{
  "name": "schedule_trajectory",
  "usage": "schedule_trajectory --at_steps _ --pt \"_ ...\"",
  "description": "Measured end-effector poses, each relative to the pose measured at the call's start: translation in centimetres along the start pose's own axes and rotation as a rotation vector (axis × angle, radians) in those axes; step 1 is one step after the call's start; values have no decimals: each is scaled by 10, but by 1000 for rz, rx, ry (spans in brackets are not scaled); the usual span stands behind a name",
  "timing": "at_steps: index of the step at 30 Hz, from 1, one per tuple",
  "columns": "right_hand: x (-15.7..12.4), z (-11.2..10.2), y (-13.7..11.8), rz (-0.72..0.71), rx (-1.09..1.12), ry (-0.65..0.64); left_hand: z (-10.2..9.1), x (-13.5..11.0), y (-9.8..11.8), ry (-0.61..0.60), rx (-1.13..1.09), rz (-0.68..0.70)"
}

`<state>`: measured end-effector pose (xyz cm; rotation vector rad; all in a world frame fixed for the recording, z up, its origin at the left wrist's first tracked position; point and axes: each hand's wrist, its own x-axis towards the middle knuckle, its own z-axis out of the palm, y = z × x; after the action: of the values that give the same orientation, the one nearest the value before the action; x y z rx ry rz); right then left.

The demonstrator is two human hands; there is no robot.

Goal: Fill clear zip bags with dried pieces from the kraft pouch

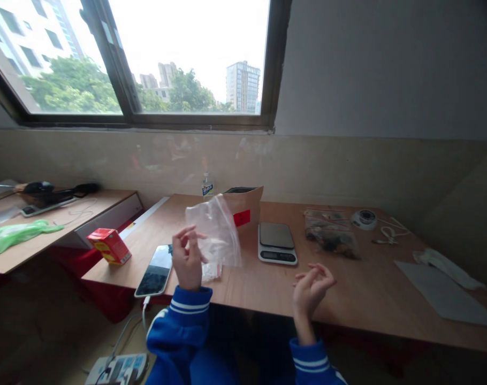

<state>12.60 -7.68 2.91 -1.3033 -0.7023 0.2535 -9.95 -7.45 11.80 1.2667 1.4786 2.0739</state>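
My left hand (188, 258) is raised over the front of the desk, its fingers closed on a clear plastic zip bag (221, 232). No contents can be made out inside the bag. My right hand (312, 291) hovers at the desk's front edge, fingers loosely bent and apart, with nothing visible in them. Between and beyond the hands stands a white kitchen scale (276, 243) with a bare grey plate. A brown paper pouch (247, 206) with a red label stands behind the bag. Beneath the raised bag lies a small stack of clear bags (211, 272), partly covered.
On the left are a phone (154, 271) on a cable and a red box (109, 246). A clear bottle (207, 184) stands by the wall. Rightward lie filled clear bags (332, 235), a white dome camera (364, 218), a grey sheet (444, 291) and a white cloth (448, 267).
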Motion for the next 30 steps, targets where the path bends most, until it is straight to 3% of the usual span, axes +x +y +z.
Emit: schedule_trajectory --at_steps 3,8,10,12,15,19,22,25,30 --pt "7 -13 14 33 -47 19 -11 21 -5 50 71 -5" --pt "11 -18 31 -27 -126 35 -16 15 -61 -76 794 -173" --pt "15 -21 36 -60 -165 54 -15 8 -76 -83 960 -129" --pt "19 -25 41 -81 -204 77 -13 4 -78 -59 1046 -66" --pt "24 -30 48 -92 -254 99 -7 3 -66 -93 1091 45" --pt "26 -33 57 -89 -310 87 8 -8 -72 -318 1009 223" --pt "30 -38 63 -119 -352 71 17 -26 -103 -464 961 78" --pt "46 -41 68 -191 -431 40 18 -40 -131 -502 951 -2" --pt "110 -29 82 -440 -674 -200 16 -43 -139 -482 944 15"
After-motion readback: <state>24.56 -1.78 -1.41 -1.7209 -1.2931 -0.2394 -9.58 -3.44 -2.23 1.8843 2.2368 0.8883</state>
